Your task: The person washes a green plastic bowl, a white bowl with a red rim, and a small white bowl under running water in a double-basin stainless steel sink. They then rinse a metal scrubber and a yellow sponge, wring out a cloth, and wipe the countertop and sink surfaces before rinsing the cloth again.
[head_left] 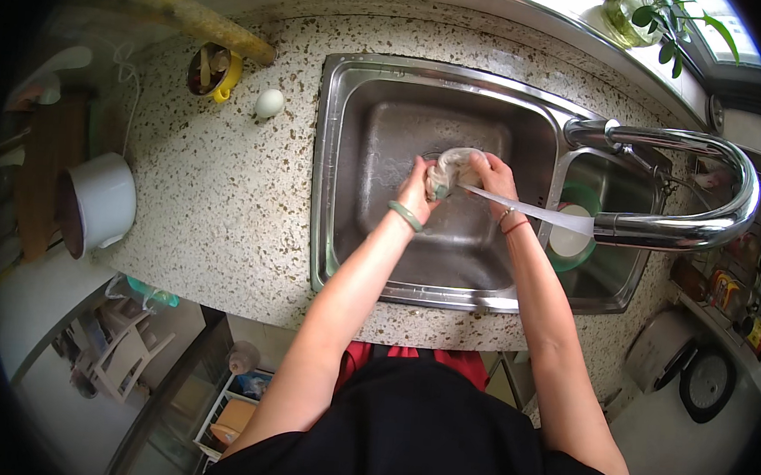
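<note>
The wide, rectangular stainless-steel basin (395, 134) lies beneath the work, presumably to catch runoff, while the tall, curved chrome faucet (741, 190) reaches in from the right — its clear water stream (539, 214) ends between the hands. Over the basin, the left hand (416, 187) and right hand (496, 177) grip opposite sides of the pale, crumpled, cloth-like bundle (455, 165), likely to steady it — right fingers pinching its edge, left fingertips mostly hidden.

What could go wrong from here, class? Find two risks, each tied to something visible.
First, the pale crumpled thing, held between the left hand and right hand, might slip, since running water reaches it or very near it. Second, that stream from the tap could splash off the hands and over the sink rim.
</note>
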The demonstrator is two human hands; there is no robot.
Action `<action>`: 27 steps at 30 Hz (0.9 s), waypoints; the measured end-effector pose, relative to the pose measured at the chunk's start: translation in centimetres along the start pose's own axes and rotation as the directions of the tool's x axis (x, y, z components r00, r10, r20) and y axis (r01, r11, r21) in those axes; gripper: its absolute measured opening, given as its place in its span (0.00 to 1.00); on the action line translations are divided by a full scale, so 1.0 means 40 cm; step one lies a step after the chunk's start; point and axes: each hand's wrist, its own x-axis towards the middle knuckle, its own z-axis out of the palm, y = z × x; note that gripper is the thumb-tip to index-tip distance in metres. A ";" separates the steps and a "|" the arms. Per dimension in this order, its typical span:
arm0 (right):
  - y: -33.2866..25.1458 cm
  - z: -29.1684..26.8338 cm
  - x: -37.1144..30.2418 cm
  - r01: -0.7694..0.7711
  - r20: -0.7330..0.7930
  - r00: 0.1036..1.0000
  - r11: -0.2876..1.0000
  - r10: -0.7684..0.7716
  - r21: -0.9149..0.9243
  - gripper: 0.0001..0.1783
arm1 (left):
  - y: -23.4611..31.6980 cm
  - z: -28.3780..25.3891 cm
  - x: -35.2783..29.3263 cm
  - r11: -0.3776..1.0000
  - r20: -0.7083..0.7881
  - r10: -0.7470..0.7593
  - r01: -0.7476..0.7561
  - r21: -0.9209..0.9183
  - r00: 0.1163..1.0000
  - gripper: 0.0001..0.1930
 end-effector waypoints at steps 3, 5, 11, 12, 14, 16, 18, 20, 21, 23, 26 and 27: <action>-0.039 0.043 -0.101 0.180 0.104 0.979 0.981 -0.173 -0.069 0.16 | 0.052 0.063 -0.064 0.967 0.122 -0.246 0.252 -0.030 0.961 0.29; -0.056 0.103 -0.153 0.521 0.117 0.838 0.719 -0.533 -0.459 0.17 | 0.049 0.064 -0.022 0.905 0.345 -0.340 0.404 -0.132 0.875 0.28; -0.143 0.183 -0.288 0.602 0.169 0.761 0.585 -0.626 -0.544 0.16 | 0.057 0.131 -0.058 0.965 0.385 -0.198 0.248 -0.082 0.901 0.20; -0.136 0.180 -0.273 0.625 0.146 0.715 0.532 -0.683 -0.571 0.12 | 0.057 0.148 -0.077 0.967 0.363 -0.222 0.252 -0.039 0.905 0.20; -0.135 0.176 -0.230 0.623 0.088 0.655 0.470 -0.751 -0.625 0.11 | 0.050 0.164 -0.083 0.972 0.380 -0.214 0.234 -0.005 0.900 0.21; -0.140 0.185 -0.199 0.594 0.034 0.633 0.456 -0.774 -0.663 0.16 | 0.030 0.149 -0.065 0.983 0.445 -0.139 0.177 -0.044 0.885 0.22; -0.159 0.188 -0.179 0.560 0.021 0.657 0.470 -0.753 -0.682 0.08 | 0.004 0.130 -0.032 0.991 0.393 -0.039 0.085 -0.100 0.919 0.21; -0.191 0.199 -0.183 0.546 -0.025 0.703 0.562 -0.711 -0.622 0.09 | -0.010 0.041 0.028 0.996 0.430 0.002 0.035 -0.077 0.903 0.19; -0.179 0.200 -0.168 0.536 -0.018 0.708 0.554 -0.706 -0.637 0.11 | -0.030 0.012 0.057 0.997 0.356 0.063 -0.045 -0.060 0.932 0.18; -0.112 0.146 -0.097 0.473 -0.050 0.727 0.552 -0.685 -0.687 0.17 | -0.056 0.080 0.030 0.996 0.140 0.082 -0.079 -0.029 0.987 0.18; -0.060 0.082 -0.037 0.222 -0.264 0.859 0.784 -0.439 -0.579 0.21 | -0.040 0.159 -0.054 0.991 -0.130 0.095 -0.081 0.111 0.987 0.18; -0.032 0.071 -0.025 0.196 -0.300 0.853 0.794 -0.428 -0.575 0.21 | -0.026 0.157 -0.059 0.965 -0.165 0.122 -0.078 0.250 0.979 0.18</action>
